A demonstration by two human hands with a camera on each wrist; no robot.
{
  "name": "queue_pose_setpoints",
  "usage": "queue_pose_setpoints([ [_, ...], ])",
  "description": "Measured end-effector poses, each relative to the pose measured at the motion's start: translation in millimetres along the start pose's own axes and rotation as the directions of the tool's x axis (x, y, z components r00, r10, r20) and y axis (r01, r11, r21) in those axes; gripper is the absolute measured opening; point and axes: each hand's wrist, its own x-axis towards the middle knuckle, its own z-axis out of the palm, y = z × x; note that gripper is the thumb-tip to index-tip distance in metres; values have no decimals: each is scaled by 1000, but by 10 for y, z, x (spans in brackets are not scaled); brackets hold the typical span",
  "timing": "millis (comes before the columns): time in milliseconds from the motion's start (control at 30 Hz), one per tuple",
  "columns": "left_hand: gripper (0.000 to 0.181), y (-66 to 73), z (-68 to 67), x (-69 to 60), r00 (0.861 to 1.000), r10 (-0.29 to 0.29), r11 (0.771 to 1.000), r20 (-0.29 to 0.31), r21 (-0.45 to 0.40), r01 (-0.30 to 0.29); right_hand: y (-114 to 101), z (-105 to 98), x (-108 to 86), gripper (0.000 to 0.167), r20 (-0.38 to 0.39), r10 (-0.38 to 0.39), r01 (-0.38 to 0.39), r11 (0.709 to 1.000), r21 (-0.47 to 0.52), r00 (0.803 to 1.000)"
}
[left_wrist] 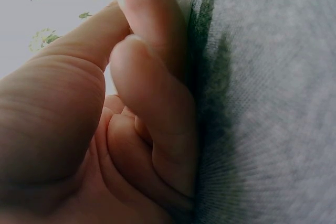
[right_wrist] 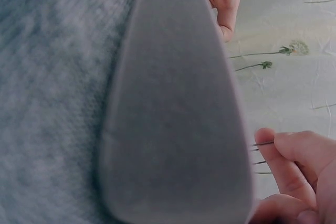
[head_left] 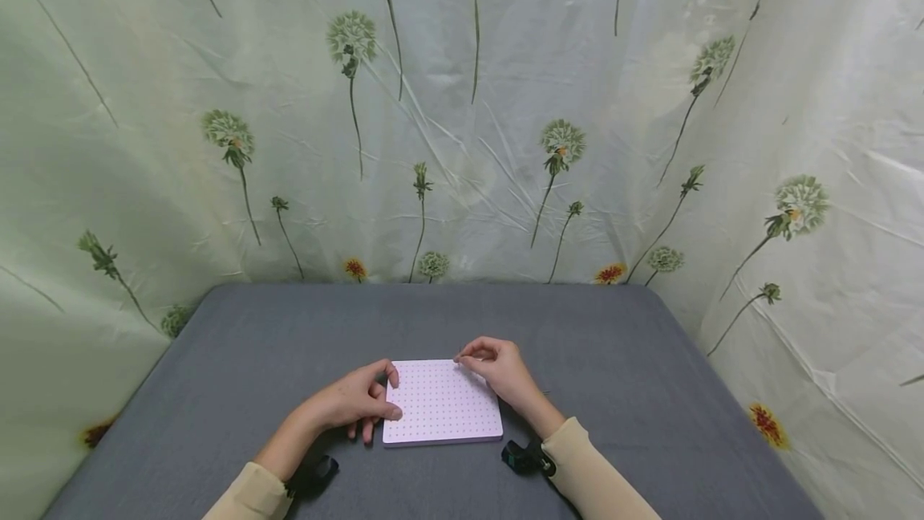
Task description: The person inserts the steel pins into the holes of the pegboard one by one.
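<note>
A pale pink pegboard point(head_left: 442, 412) with rows of small holes lies flat on the grey table. At its left edge my left hand point(head_left: 359, 396) steadies it, index fingertip and thumb touching its top near the rim. The other fingers of that hand bend down beside the board, close to the cloth in the left wrist view. My right hand point(head_left: 498, 367) is over the board's far edge. Thumb and index finger pinch a thin dark pin point(right_wrist: 265, 143) there. Just below that pin, other thin dark lines point(right_wrist: 260, 163) show beside the board; whether they stand in holes I cannot tell.
Grey cloth point(head_left: 303, 335) covers the table. A pale curtain point(head_left: 462, 143) printed with dandelions hangs behind it and at both sides. A small thin line point(head_left: 546, 392) shows on the cloth beside my right wrist. Dark cameras point(head_left: 530, 457) are strapped to both wrists.
</note>
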Motion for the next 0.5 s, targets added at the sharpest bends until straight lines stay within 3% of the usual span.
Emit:
queue_pose_setpoints([
  [500, 46, -17, -8, 10, 1000, -4, 1000, 1, 4, 4, -7, -7, -4, 5, -28, 65, -64, 998, 26, 998],
])
